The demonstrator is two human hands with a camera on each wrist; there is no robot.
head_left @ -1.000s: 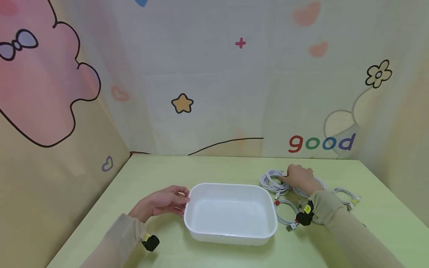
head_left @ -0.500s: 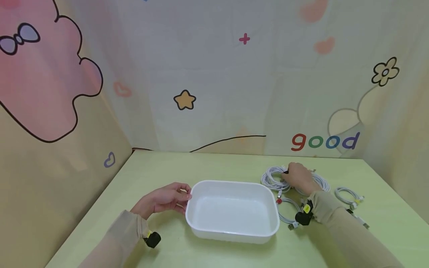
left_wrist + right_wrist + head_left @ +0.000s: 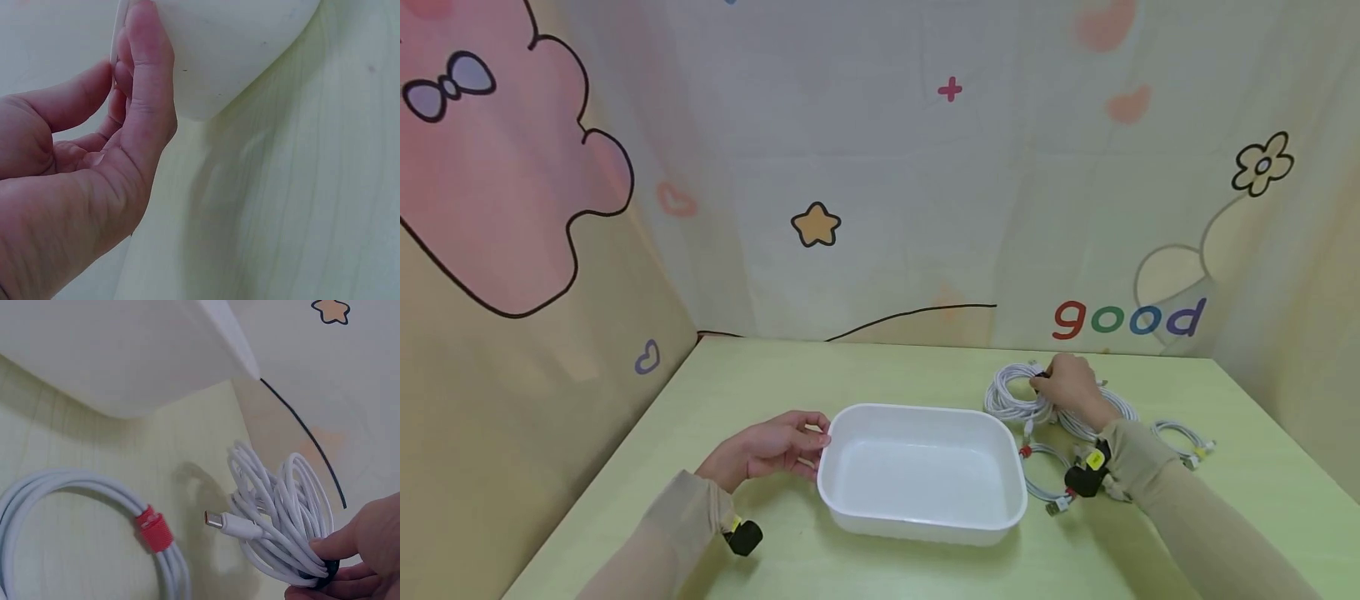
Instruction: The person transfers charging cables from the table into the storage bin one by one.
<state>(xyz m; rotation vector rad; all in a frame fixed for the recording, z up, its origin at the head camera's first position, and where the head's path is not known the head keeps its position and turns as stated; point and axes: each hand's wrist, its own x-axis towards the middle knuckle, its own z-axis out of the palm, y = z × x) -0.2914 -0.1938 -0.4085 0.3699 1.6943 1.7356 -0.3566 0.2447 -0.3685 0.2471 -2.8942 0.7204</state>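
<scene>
My left hand (image 3: pixel 782 446) pinches the left rim of a white plastic basin (image 3: pixel 921 475), thumb on one side and fingers on the other, as the left wrist view shows. In the right wrist view my right hand (image 3: pixel 369 550) grips a coiled white charging cable (image 3: pixel 281 519) by its black tie (image 3: pixel 329 573), and its USB plug (image 3: pixel 232 525) points left. The coil casts a shadow on the table, behind the basin's right corner. Below my right wrist lies another coiled cable with a red strap (image 3: pixel 154 529).
Another white cable coil (image 3: pixel 1117 406) lies beyond my right hand. Farther right rests a smaller coil (image 3: pixel 1180 432) with a yellow tie. A patterned cloth backdrop (image 3: pixel 880 208) stands along the back edge of the pale table (image 3: pixel 760 375).
My right hand has raised the coiled cable slightly. My left hand stays at the basin's rim, and the head view has shifted a little.
</scene>
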